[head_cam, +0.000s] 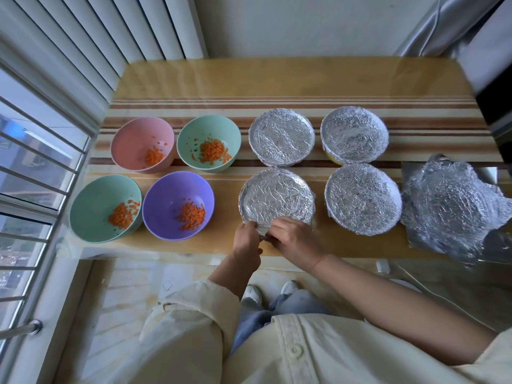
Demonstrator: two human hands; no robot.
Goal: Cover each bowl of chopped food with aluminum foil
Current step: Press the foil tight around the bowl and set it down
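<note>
Several bowls stand in two rows on the table. On the left, a pink bowl (138, 142), two green bowls (207, 134) (97, 203) and a purple bowl (171, 198) sit uncovered with chopped carrot inside. To the right are several foil-covered bowls. At the near rim of the front middle foil-covered bowl (277, 196), my left hand (246, 236) and my right hand (293, 236) both pinch the foil edge. A pile of crumpled foil sheets (454, 206) lies at the far right.
The table (277, 76) has a striped cloth and a bare far strip. A window with bars runs along the left and a wall stands behind. The table's near edge lies just under my hands, with my shoes (270, 292) on the floor below.
</note>
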